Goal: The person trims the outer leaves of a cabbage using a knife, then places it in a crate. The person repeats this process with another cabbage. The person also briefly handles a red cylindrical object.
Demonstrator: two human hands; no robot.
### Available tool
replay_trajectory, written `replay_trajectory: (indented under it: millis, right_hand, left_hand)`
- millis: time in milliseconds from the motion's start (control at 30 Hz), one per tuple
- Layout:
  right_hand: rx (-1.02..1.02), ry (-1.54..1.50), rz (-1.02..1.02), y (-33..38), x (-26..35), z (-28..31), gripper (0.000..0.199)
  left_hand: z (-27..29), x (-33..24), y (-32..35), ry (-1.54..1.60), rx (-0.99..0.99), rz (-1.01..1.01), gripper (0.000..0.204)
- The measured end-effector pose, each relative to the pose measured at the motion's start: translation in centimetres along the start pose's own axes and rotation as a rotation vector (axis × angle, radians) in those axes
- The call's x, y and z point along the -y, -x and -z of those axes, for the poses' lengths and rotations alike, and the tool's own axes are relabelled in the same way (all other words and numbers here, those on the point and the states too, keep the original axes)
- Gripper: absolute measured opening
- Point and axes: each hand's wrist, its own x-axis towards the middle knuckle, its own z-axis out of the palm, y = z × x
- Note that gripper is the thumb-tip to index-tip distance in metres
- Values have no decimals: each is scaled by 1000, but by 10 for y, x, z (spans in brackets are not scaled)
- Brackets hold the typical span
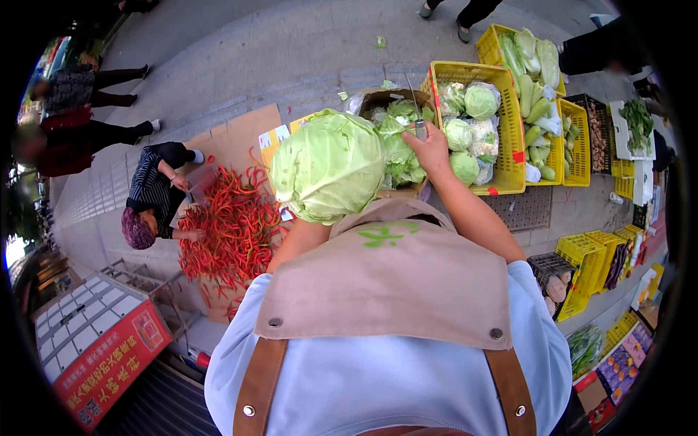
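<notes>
Since the whole setup is out on grey pavement (240,73), stuff's everywhere: red chillies (233,225) heaped on a cardboard sheet (225,138), and off its right edge a cardboard box (373,99) of leaves, then a yellow crate (472,71) of veg. The big cabbage (327,167) is up in front of the apron (385,283), overlapping that sheet's right edge in view. Right hand (432,149) has its fingers curled round a knife (421,131). Left hand's hidden behind the cabbage, so can't tell what its fingers do. Legs (476,13) at the pavement's far side are cut off.
</notes>
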Motion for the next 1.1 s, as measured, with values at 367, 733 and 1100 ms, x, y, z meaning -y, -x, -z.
replay_trajectory:
  millis: [367,733,1100]
  right_hand:
    - [18,104,88,-12,-35,7,42]
    - [586,-1270,-645,-7,31,-11,55]
    - [327,-939,-705,-3,31,-4,38]
  left_hand:
    - [0,3,-4,20,-7,5,50]
    - [-53,-17,-17,-24,-116,209,54]
    - [-54,-26,14,-248,-348,166,58]
